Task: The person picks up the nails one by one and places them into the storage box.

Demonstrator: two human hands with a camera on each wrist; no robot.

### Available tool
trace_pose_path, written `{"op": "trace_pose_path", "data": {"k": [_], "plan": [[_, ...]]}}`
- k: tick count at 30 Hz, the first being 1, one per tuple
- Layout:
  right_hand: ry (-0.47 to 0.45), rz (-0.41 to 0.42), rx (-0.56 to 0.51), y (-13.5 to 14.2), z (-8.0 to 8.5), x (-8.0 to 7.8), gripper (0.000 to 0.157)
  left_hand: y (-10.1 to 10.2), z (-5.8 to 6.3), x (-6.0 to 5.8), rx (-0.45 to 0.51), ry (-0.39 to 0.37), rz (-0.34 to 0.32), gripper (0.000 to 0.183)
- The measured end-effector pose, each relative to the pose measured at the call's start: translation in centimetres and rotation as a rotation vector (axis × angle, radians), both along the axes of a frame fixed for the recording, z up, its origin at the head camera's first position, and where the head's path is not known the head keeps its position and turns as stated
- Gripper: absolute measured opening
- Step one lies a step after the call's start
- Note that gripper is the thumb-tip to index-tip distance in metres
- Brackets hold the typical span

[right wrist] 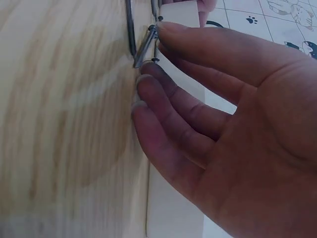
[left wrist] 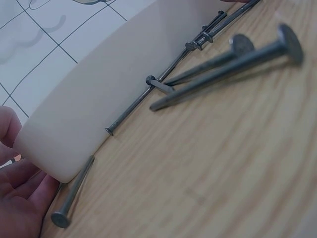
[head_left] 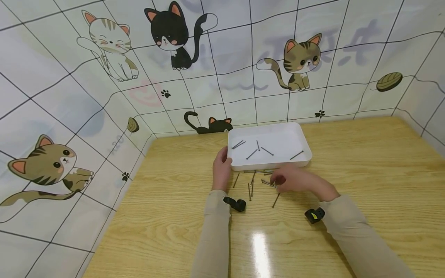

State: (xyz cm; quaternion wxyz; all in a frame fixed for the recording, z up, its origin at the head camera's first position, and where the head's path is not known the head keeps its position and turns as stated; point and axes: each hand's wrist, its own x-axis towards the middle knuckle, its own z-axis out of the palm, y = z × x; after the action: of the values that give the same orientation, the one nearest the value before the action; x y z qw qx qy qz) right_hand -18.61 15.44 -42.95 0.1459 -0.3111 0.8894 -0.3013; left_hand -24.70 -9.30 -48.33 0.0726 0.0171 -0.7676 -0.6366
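Note:
A white plastic tray (head_left: 285, 141) stands near the wall with several metal nails (head_left: 267, 151) scattered on its floor. My left hand (head_left: 221, 170) grips the tray's left end; in the left wrist view its fingers curl round the corner. Just before the tray's front wall is my right hand (head_left: 295, 179), with thumb and forefinger pinching at a nail (right wrist: 144, 48) on the table. The exact contact is partly hidden by the fingers. Several loose nails (head_left: 249, 192) lie between the two hands, some along the tray's front wall (left wrist: 99, 104).
The wood-grain table (head_left: 167, 216) reaches to a wall covering (head_left: 236, 92) printed with cartoon cats and grid lines. A single nail (head_left: 276, 200) lies closest to the table's front, left of the right wrist. Each wrist carries a small black camera (head_left: 314, 215).

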Motion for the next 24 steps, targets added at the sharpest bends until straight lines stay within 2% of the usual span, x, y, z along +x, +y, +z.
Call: {"op": "trace_pose_path", "data": {"k": [7, 11, 24], "plan": [[-0.080, 0.023, 0.066, -0.54, -0.07, 0.36, 0.021, 0.03, -0.02, -0.02, 0.015, 0.011, -0.012, 0.048], [-0.048, 0.043, 0.106, -0.90, -0.13, 0.56, 0.018, 0.04, 0.03, -0.01, 0.020, 0.016, -0.013, 0.048], [-0.047, 0.047, 0.119, -1.00, 0.09, 0.64, 0.011, 0.12, 0.10, 0.23, 0.043, 0.012, -0.015, 0.048]]}}
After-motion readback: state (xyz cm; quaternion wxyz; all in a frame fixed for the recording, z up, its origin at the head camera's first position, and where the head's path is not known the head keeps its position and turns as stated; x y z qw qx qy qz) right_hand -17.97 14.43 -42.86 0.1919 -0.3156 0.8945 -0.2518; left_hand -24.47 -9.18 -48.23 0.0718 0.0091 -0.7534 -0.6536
